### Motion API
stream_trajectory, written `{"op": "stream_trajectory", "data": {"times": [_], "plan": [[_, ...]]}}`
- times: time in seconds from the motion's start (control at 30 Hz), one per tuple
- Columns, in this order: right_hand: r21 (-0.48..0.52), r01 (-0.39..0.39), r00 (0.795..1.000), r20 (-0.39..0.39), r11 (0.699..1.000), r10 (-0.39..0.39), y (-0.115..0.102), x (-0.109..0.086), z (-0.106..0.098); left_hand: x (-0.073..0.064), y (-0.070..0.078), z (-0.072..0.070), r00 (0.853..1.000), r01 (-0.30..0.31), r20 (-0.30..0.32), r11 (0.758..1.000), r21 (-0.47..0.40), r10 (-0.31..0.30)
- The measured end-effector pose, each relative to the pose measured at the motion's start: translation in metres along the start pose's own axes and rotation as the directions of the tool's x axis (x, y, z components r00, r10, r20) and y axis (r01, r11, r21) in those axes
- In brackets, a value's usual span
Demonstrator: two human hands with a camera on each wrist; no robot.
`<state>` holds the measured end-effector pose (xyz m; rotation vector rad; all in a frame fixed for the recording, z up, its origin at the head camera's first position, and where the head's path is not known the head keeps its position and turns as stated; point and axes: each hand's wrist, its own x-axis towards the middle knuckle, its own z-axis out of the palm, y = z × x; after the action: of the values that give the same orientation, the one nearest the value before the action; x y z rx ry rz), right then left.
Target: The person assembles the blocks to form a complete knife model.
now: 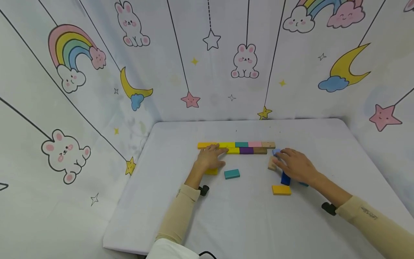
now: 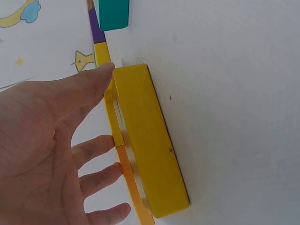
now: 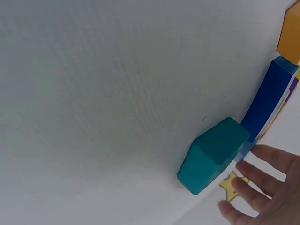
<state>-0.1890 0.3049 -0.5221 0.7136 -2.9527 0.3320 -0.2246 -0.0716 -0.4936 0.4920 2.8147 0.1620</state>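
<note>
Two rows of coloured blocks lie end to end on the white table; the back row includes a pink block [image 1: 254, 144], the front row a purple block [image 1: 246, 150]. My left hand [image 1: 209, 158] spreads over the rows' left end, fingertips right at the yellow and orange blocks. A thick yellow block [image 2: 149, 140] lies beside its thumb. My right hand [image 1: 297, 165] reaches over loose blocks on the right, its fingertips at a light blue block [image 1: 276, 152] and its thumb near a plain wooden block [image 1: 272, 163]. Its fingers are slightly bent.
A teal block [image 1: 231, 174] lies between the hands. Under and before the right hand are a dark blue block [image 1: 285, 178], an orange-yellow block [image 1: 281, 190] and another teal block [image 3: 213, 154]. A wall with printed cartoons [image 1: 220, 82] rises behind the table [image 1: 233, 223].
</note>
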Motion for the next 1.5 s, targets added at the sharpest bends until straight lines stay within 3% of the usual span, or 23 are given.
{"op": "stream_trajectory", "data": {"times": [0.73, 1.5], "plan": [[0.051, -0.045, 0.998, 0.051, 0.998, 0.042, -0.01, 0.011, 0.007, -0.002, 0.001, 0.002, 1.0, -0.003, -0.008, 0.999, -0.04, 0.003], [0.07, -0.026, 0.998, 0.057, 0.997, 0.022, -0.009, 0.016, 0.007, -0.001, 0.001, -0.001, 1.0, 0.012, -0.002, 1.0, -0.013, -0.012]]}}
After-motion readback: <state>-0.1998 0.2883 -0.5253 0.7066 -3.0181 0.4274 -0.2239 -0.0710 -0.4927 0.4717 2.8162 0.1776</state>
